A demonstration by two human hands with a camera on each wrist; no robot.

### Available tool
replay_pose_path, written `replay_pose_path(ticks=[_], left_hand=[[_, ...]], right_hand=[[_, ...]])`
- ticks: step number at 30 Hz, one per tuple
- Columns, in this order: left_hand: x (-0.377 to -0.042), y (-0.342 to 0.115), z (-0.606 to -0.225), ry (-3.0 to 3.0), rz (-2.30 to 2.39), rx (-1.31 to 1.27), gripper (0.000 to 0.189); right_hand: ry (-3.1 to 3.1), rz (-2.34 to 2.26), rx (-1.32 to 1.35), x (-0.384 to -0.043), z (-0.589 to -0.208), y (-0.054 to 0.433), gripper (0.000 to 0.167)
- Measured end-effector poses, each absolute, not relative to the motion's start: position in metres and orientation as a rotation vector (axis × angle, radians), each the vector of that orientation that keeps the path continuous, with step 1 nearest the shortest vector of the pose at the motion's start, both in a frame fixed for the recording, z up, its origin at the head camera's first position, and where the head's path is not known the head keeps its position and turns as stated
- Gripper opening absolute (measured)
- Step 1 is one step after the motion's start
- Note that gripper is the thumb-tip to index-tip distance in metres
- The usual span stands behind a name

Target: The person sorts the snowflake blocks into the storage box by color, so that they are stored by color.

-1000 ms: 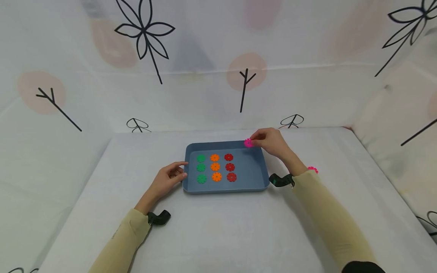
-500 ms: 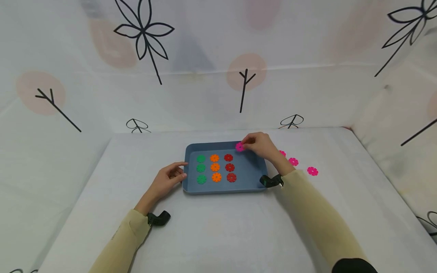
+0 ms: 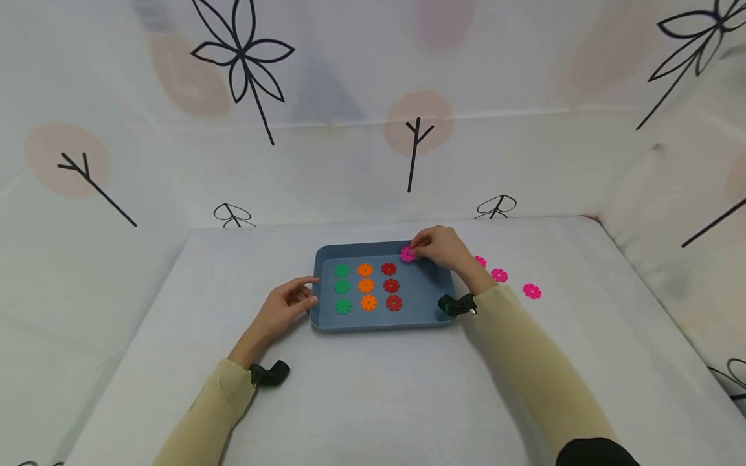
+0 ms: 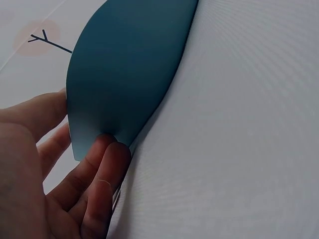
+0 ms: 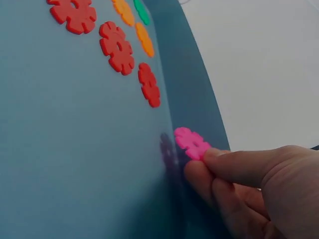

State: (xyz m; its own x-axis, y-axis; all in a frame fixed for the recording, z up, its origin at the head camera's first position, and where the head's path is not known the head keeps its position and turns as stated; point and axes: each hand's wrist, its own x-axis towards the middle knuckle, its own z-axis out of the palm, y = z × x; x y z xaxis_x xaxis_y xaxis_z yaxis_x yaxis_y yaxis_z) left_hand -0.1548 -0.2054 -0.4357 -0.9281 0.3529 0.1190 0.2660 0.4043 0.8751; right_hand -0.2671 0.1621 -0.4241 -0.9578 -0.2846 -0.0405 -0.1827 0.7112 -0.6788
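Note:
A blue-grey tray [image 3: 428, 304] holds rows of flower-shaped discs: green [image 3: 342, 287], orange [image 3: 366, 285] and red [image 3: 392, 285], three of each. My left hand [image 3: 285, 304] holds the tray by its left end; in the left wrist view its fingertips [image 4: 115, 154] lie against the outer wall. Between thumb and fingers, my right hand [image 3: 444, 249] pinches a pink flower-shaped disc [image 5: 192, 143]. That disc is tilted inside the tray's far wall, beyond the red row and slightly to its right, with its dark reflection on the tray floor.
Three more pink discs [image 3: 531, 291] lie on the white tablecloth [image 3: 361, 395] to the right of the tray, one partly behind the right wrist. A white printed cloth [image 3: 326, 162] rises behind the table and at both sides.
My right hand has carried the pink disc leftward and lower, from over the tray's far rim to just inside it. Pink discs behind the arm came into view. The left hand stays put.

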Motion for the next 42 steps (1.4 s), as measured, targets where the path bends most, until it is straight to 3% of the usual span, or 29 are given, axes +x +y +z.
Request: replay_pose_path(ticks=[42], left_hand=[[-0.156, -0.206, -0.436, 2.563, 1.57, 0.568, 0.04]], right_hand=[[2.869, -0.94, -0.311, -0.265, -0.425, 0.151, 0.016]])
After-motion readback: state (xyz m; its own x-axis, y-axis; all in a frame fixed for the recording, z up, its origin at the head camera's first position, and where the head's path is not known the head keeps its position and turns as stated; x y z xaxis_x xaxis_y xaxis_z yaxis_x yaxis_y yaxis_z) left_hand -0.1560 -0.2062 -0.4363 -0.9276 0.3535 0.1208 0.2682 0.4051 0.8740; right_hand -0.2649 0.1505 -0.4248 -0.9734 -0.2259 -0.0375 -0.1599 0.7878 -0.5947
